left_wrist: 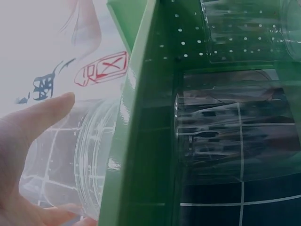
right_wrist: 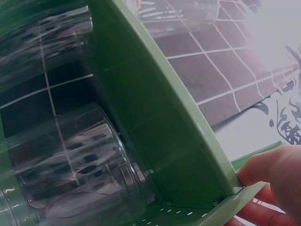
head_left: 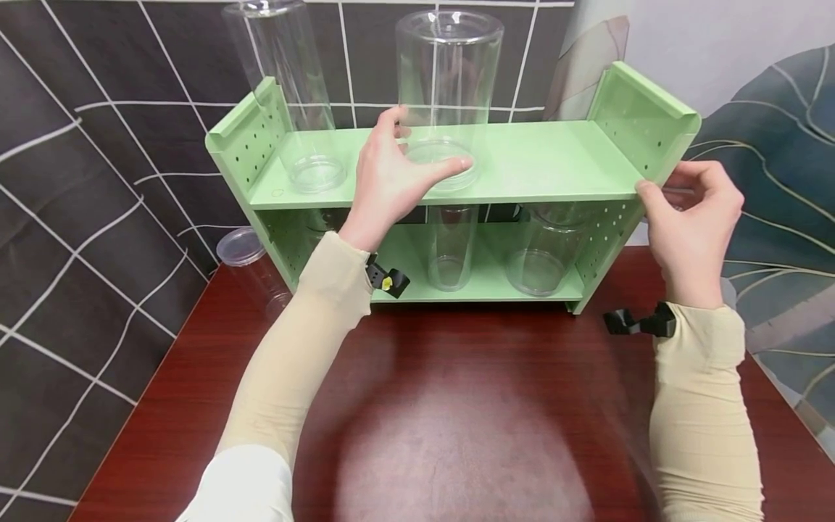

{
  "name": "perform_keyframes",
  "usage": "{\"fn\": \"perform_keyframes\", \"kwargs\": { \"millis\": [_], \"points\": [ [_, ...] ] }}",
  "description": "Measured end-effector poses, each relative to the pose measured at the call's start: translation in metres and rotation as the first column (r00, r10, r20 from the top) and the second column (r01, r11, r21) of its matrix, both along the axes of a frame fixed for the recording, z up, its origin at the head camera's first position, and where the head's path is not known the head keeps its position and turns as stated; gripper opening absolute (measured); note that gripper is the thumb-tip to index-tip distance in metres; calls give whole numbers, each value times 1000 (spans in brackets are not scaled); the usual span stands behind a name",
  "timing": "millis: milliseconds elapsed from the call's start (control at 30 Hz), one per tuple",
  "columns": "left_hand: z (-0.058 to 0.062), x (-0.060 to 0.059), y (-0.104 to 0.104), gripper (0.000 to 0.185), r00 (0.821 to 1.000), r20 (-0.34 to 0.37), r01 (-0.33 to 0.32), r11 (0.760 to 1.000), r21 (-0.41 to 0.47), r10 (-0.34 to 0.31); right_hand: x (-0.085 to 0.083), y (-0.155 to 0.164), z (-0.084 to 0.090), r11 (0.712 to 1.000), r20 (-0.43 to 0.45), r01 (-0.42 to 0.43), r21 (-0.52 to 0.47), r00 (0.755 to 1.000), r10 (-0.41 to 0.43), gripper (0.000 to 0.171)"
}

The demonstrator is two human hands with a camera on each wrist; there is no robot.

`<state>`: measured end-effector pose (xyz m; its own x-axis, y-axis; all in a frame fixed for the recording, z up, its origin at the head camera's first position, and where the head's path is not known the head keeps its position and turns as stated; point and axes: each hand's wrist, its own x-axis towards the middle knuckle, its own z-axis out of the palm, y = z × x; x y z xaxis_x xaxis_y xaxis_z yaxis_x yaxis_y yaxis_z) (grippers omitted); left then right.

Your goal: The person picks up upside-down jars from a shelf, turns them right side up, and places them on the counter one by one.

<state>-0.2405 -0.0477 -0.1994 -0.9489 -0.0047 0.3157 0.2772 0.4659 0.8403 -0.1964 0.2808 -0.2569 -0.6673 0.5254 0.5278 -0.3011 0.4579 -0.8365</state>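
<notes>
Clear plastic is what the left hand [head_left: 391, 181] is closing around: a wide see-through jar [head_left: 449, 94] standing upright near the middle of the green rack's [head_left: 554, 156] top shelf, thumb and fingers curling about its base. The jar looks already seated on the shelf, so the placing seems all but finished; the hand is not yet letting go. The right hand [head_left: 691, 225] is pinching the rack's front right corner with thumb and curled fingers, apparently steadying it.

A taller, narrower tube [head_left: 287, 87] is standing toward the top shelf's left end, close to the perforated side panel, well apart from the gripped jar. On the lower shelf, a slim container [head_left: 450, 250] is sitting about the middle and a broader one [head_left: 544, 254] toward the right end; something clear seems to be standing at the left end too, behind the left forearm, though I cannot make it out. The top shelf's right half is showing bare green.

One more clear container [head_left: 244, 257] is waiting off the rack, at the desk's [head_left: 457, 406] far left corner against the dark tiled wall, so by my reckoning at least that one is left to sort. Nothing is blocking the shelf's right side; only the rack's left panel is standing between that loose container and the shelves.
</notes>
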Motion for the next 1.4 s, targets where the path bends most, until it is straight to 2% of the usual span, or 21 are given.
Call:
{"fn": "perform_keyframes", "kwargs": {
  "millis": [200, 600, 967, 1233, 1400],
  "points": [
    [-3, 14, -8, 106, 999, -32, 31, 997, 64, -29, 0, -1, -1, 1000, -4, -4, 4, 1000, 4, 28],
    [-9, 45, -15, 104, 983, -173, 92, 983, 161, -64, -1, 0, -2, 1000, -16, -12, -19, 1000, 12, 28],
    [-32, 68, -27, 101, 971, -237, 83, 985, 151, -45, 0, 0, 0, 1000, 2, -7, -21, 1000, 7, 30],
    [-54, 84, -30, 99, 952, -302, 95, 987, 131, -52, 1, 0, 1, 1000, 11, -3, -18, 1000, 3, 30],
    [-66, 93, -32, 98, 952, -299, 111, 987, 112, -73, 1, -1, 2, 1000, 10, -5, -15, 1000, 5, 31]
  ]
}}
